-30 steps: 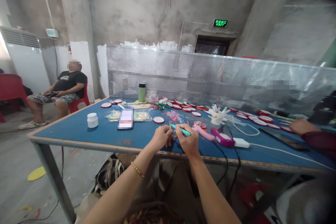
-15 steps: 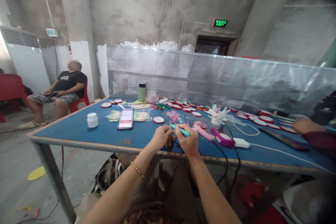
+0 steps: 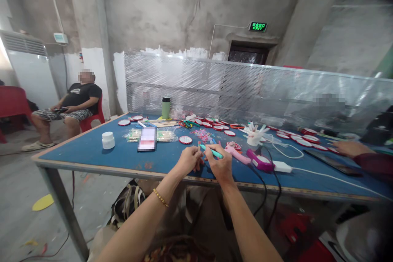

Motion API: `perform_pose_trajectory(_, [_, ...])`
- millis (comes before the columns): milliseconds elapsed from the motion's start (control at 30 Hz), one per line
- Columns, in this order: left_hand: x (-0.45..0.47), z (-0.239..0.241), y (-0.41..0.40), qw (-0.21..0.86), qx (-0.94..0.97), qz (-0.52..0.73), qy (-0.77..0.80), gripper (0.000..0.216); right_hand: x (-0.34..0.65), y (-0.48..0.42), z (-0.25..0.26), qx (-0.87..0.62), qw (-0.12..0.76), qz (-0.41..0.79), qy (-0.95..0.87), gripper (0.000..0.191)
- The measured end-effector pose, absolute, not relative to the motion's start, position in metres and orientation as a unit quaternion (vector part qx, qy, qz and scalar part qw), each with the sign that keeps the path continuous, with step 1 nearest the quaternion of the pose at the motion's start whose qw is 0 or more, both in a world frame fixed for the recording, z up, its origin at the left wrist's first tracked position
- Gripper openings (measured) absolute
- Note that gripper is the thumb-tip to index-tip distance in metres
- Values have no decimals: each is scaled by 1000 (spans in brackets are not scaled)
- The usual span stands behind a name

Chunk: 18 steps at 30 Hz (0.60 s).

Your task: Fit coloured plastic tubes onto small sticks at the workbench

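Note:
My right hand (image 3: 220, 163) is closed around a teal marker pen (image 3: 216, 154), its tip pointing left towards my other hand. My left hand (image 3: 189, 159) is closed, fingertips pinched together close to the pen tip. Whatever sits between those fingers is small and mostly hidden; I cannot make it out. Both hands are just above the near edge of the blue table (image 3: 129, 163). Beyond them lie a round red-rimmed disc (image 3: 185, 140) and a pile of small colourful pieces (image 3: 202, 135).
Left are a phone (image 3: 147, 139) and a white jar (image 3: 108, 141). Right lie a pink-handled tool (image 3: 238, 154), a purple device (image 3: 260, 161) with cables, and a cup of sticks (image 3: 254, 137). A co-worker's hand (image 3: 346, 148) reaches in near several red-rimmed discs (image 3: 303, 142). Someone sits far left.
The co-worker's hand at the right has shifted slightly left, towards the discs. My hands and the marker pen stay almost where they were.

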State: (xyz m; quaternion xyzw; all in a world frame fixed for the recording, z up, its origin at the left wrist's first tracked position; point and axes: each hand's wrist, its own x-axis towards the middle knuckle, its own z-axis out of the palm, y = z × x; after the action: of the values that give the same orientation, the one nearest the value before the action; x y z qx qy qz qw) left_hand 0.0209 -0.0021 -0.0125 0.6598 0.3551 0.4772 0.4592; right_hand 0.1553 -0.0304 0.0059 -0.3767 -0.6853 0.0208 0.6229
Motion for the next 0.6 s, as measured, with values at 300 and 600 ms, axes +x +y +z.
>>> perform_pose_trajectory(300, [21,-11,-4,459,656,475,366,22,155,-30,5,-379,631,37,-676,18])
perform_pose_trajectory(600, [21,-12,-3,462,654,478,362,19,155,-31,6,-384,628,30,-676,18])
